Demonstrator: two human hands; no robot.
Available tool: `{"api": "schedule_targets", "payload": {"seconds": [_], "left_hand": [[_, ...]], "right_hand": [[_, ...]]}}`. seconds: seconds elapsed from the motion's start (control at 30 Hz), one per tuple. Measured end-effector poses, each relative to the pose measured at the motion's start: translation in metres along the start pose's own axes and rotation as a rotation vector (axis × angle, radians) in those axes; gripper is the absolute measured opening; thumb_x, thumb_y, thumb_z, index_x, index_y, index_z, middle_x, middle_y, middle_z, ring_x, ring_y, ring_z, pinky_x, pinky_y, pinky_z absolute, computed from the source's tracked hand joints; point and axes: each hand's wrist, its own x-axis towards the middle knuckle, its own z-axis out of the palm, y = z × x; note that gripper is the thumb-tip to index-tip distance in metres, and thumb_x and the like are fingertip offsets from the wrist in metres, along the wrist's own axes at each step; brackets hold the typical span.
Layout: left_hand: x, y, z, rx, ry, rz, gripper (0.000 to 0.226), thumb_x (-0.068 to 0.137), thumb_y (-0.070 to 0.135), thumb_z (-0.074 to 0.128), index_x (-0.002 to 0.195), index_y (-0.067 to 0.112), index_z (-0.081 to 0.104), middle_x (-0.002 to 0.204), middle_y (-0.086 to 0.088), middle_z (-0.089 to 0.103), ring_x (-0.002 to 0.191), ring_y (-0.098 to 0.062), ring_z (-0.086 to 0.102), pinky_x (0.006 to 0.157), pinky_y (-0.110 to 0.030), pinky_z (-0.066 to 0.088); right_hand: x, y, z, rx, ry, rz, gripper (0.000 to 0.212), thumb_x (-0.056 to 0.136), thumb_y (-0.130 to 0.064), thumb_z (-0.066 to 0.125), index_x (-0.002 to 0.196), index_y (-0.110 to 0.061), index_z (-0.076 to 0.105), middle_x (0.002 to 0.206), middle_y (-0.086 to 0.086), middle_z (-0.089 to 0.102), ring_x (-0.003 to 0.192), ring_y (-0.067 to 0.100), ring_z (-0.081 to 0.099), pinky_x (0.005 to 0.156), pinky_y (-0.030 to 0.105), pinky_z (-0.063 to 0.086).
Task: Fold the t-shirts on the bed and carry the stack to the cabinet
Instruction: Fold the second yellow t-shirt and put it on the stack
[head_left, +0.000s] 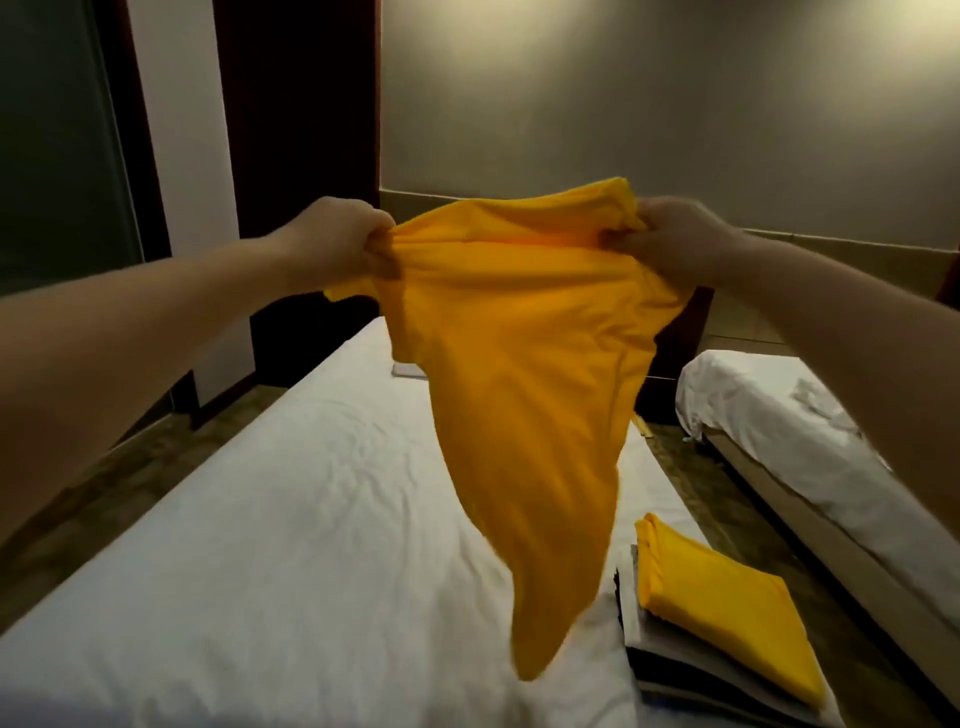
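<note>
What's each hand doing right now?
Left hand: closed, gripping the yellow t-shirt.
Right hand: closed, gripping the same shirt.

The raised t-shirt (519, 364) is plain orange-yellow. The bed (260, 519) has a plain white sheet. In the stack (670, 675) at the bed's right edge, the top folded t-shirt (727, 613) is the same yellow; the layers beneath are light grey and black. The second bed (779, 415) is white. The wall (675, 104) is beige-grey, the floor (130, 467) mottled brown and the wall panel (296, 130) dark brown.

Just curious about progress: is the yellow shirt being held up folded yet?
Not folded: the yellow shirt hangs loose from the left hand and right hand above the bed.
</note>
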Motion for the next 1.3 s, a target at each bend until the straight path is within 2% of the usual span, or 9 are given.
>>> {"api": "schedule_targets", "payload": {"seconds": [0.07, 0.2, 0.3, 0.4, 0.53, 0.77, 1.03, 1.17, 1.3], "left_hand": [[-0.002, 0.001, 0.002, 0.052, -0.03, 0.01, 0.021, 0.089, 0.016, 0.059, 0.101, -0.001, 0.059, 0.096, -0.014, 0.053, 0.092, -0.031, 0.054, 0.083, -0.034, 0.042], [-0.003, 0.003, 0.003, 0.008, -0.056, -0.057, 0.017, 0.091, 0.017, 0.055, 0.099, 0.002, 0.057, 0.101, -0.016, 0.052, 0.098, -0.035, 0.051, 0.091, -0.042, 0.042], [-0.005, 0.009, -0.003, -0.035, -0.063, -0.061, 0.014, 0.092, 0.017, 0.054, 0.099, 0.005, 0.055, 0.098, -0.014, 0.051, 0.097, -0.034, 0.051, 0.088, -0.041, 0.041], [-0.007, 0.013, -0.009, -0.347, -0.002, -0.124, 0.017, 0.094, 0.018, 0.049, 0.109, 0.009, 0.052, 0.101, -0.011, 0.051, 0.093, -0.028, 0.053, 0.081, -0.039, 0.045], [-0.01, 0.01, -0.014, -0.619, -0.094, -0.226, 0.027, 0.092, 0.021, 0.051, 0.118, 0.013, 0.049, 0.107, -0.01, 0.053, 0.093, -0.027, 0.058, 0.081, -0.041, 0.049], [-0.02, 0.008, -0.014, -0.31, -0.141, -0.193, 0.027, 0.089, 0.019, 0.057, 0.113, 0.009, 0.053, 0.105, -0.012, 0.054, 0.096, -0.029, 0.056, 0.083, -0.038, 0.047], [-0.038, 0.006, -0.012, -0.58, -0.254, -0.263, 0.038, 0.082, 0.028, 0.058, 0.116, 0.015, 0.051, 0.112, -0.007, 0.055, 0.103, -0.029, 0.057, 0.085, -0.042, 0.049], [-0.038, 0.009, -0.02, -0.586, -0.46, -0.302, 0.088, 0.041, 0.065, 0.074, 0.114, 0.024, 0.049, 0.105, 0.004, 0.058, 0.095, -0.021, 0.059, 0.085, -0.042, 0.05], [-0.017, 0.002, 0.006, -0.557, -0.389, -0.318, 0.057, 0.07, 0.034, 0.065, 0.122, 0.019, 0.047, 0.114, -0.002, 0.053, 0.108, -0.029, 0.053, 0.091, -0.046, 0.046]], "right_hand": [[-0.003, -0.008, -0.006, 0.08, -0.104, 0.049, 0.05, 0.084, -0.041, 0.062, 0.123, -0.011, 0.055, 0.114, 0.008, 0.056, 0.103, 0.025, 0.054, 0.084, 0.034, 0.042], [-0.012, -0.013, -0.026, 0.141, -0.412, 0.205, 0.102, 0.023, -0.069, 0.081, 0.111, -0.025, 0.053, 0.099, -0.01, 0.06, 0.085, 0.014, 0.062, 0.062, 0.025, 0.054], [-0.014, -0.009, -0.03, 0.05, -0.479, 0.194, 0.062, 0.067, -0.033, 0.078, 0.12, -0.017, 0.05, 0.098, -0.006, 0.056, 0.078, 0.01, 0.057, 0.07, 0.032, 0.049], [-0.012, -0.004, -0.036, 0.019, -0.347, 0.151, 0.043, 0.082, -0.021, 0.067, 0.121, -0.015, 0.051, 0.097, -0.005, 0.055, 0.077, 0.011, 0.054, 0.078, 0.034, 0.044], [-0.014, -0.002, -0.037, 0.007, -0.282, 0.127, 0.048, 0.085, -0.025, 0.064, 0.129, -0.013, 0.05, 0.103, -0.002, 0.052, 0.087, 0.017, 0.051, 0.08, 0.032, 0.04], [-0.021, -0.005, -0.029, -0.062, 0.043, -0.059, 0.028, 0.089, -0.012, 0.059, 0.114, 0.001, 0.059, 0.111, 0.021, 0.06, 0.1, 0.033, 0.055, 0.082, 0.036, 0.041], [-0.032, 0.003, -0.02, 0.027, -0.106, 0.024, 0.019, 0.091, -0.018, 0.059, 0.104, -0.005, 0.063, 0.087, 0.006, 0.056, 0.075, 0.018, 0.053, 0.061, 0.023, 0.039], [-0.027, 0.011, -0.023, 0.296, -0.377, 0.213, 0.025, 0.086, -0.021, 0.062, 0.11, -0.02, 0.055, 0.096, -0.004, 0.061, 0.081, 0.013, 0.06, 0.063, 0.025, 0.047], [-0.012, 0.031, -0.001, 0.359, -0.336, 0.266, 0.047, 0.075, -0.034, 0.074, 0.115, -0.018, 0.057, 0.103, 0.001, 0.062, 0.089, 0.02, 0.06, 0.069, 0.03, 0.049]]}}
